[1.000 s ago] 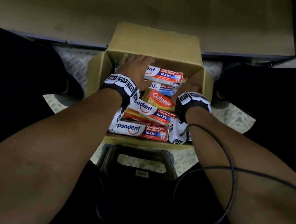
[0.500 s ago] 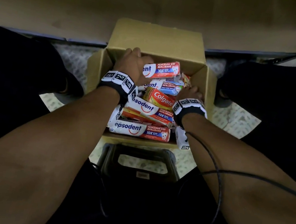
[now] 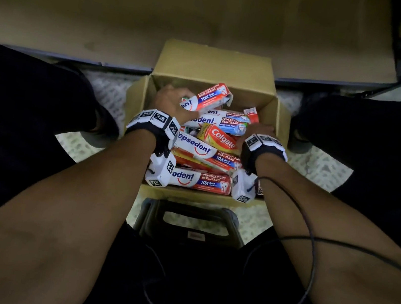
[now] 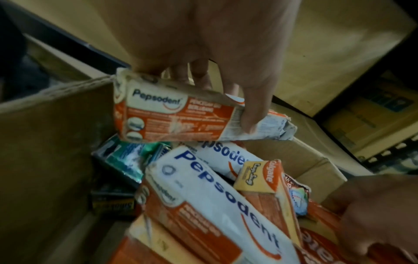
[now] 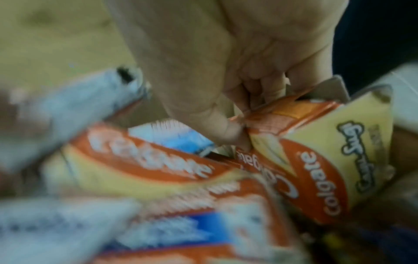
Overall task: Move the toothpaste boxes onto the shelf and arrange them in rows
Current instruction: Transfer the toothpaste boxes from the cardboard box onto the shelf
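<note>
Toothpaste boxes [image 3: 205, 152] (Pepsodent, Colgate, some crumpled) lie jumbled in an open carton [image 3: 215, 65].

A dimly lit interior is shown. A broad tan board surface [image 3: 112, 3] is spread across the far side, edged by a dark strip [image 3: 78, 58]. A pale patterned floor covering [image 3: 317, 166] is laid below, and a dark plastic stool [image 3: 190, 222] is placed nearest.

Legible print on the cartons in the cardboard box. Raised carton [image 3: 206, 97]: "PENCEGAH GIGI BERLUBANG", "10X GIGI"; its back, in the left wrist view, reads "Pepsodent". Blue-ended carton [image 3: 227, 124]: "PENCEGAH BERLUBANG", "FRESH COOL MINT". Yellow-and-red carton [image 3: 219, 139]: "Colgate". Nearest carton [image 3: 201, 181]: "odent", "PENCEGAH GIGI BERLUBANG", "10X GIGI". Yellow carton [image 5: 321, 160] in the right wrist view: "Colgate".
</note>
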